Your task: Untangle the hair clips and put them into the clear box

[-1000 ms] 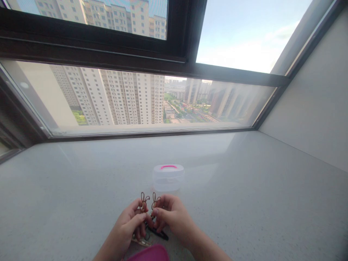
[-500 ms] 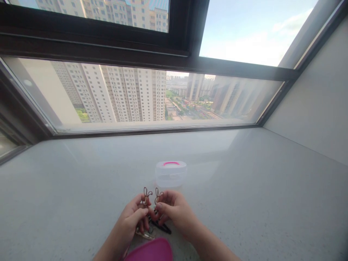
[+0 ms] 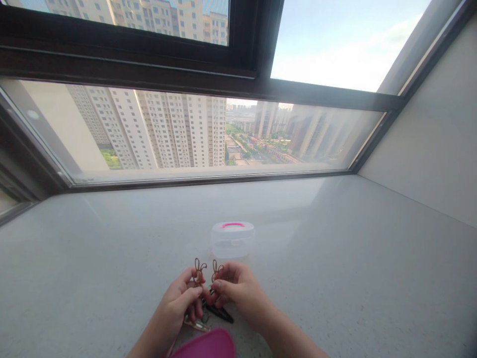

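My left hand [image 3: 184,298] pinches a brown bunny-eared hair accessory [image 3: 198,266] between thumb and fingers, its thin loops pointing up. A matching brown bunny-eared piece [image 3: 215,267] is in the closed fingers of my right hand [image 3: 238,288]. The two pieces stand side by side, a small gap apart; their lower parts are hidden by the fingers. Below the hands lie a black hair clip [image 3: 222,313] and a gold-coloured hair clip [image 3: 198,325]. Nearest to me is a pink rounded object [image 3: 206,344], cut off by the bottom edge.
A clear plastic box [image 3: 233,242] with a pink handle [image 3: 233,225] stands just beyond my hands on the pale speckled sill [image 3: 112,258]. Dark window frames [image 3: 238,84] run behind it, and a white wall [image 3: 428,134] rises at the right.
Both hands keep their holds on the two brown pieces almost without moving. The whole view has shifted very slightly.
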Available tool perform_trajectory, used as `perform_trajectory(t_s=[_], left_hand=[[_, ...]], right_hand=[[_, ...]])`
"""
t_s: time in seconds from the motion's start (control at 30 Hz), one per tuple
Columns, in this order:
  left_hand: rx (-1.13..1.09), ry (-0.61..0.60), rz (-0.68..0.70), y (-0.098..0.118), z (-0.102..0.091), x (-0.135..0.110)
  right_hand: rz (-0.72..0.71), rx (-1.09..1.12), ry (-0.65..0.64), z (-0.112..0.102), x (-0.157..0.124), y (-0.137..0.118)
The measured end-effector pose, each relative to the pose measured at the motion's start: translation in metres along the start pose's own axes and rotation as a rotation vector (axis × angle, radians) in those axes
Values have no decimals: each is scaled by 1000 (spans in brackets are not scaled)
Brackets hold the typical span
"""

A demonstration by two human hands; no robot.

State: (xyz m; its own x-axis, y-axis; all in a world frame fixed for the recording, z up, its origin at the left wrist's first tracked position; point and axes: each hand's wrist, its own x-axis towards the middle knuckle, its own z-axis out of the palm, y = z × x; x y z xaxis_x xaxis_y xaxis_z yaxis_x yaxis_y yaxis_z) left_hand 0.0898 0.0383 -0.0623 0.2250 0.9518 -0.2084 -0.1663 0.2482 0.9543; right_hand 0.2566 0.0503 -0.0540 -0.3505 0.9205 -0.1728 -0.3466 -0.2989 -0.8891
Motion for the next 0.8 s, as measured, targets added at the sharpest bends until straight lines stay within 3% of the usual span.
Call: perform_trajectory(t_s=[0.37,0.8], left_hand=[[-20,19,-14,-2,-1,3],[-47,59,-55,14,9,-3]], right_hand=[[8,-8,20,0,2,0],[-10,-41,30,-2,1,0]])
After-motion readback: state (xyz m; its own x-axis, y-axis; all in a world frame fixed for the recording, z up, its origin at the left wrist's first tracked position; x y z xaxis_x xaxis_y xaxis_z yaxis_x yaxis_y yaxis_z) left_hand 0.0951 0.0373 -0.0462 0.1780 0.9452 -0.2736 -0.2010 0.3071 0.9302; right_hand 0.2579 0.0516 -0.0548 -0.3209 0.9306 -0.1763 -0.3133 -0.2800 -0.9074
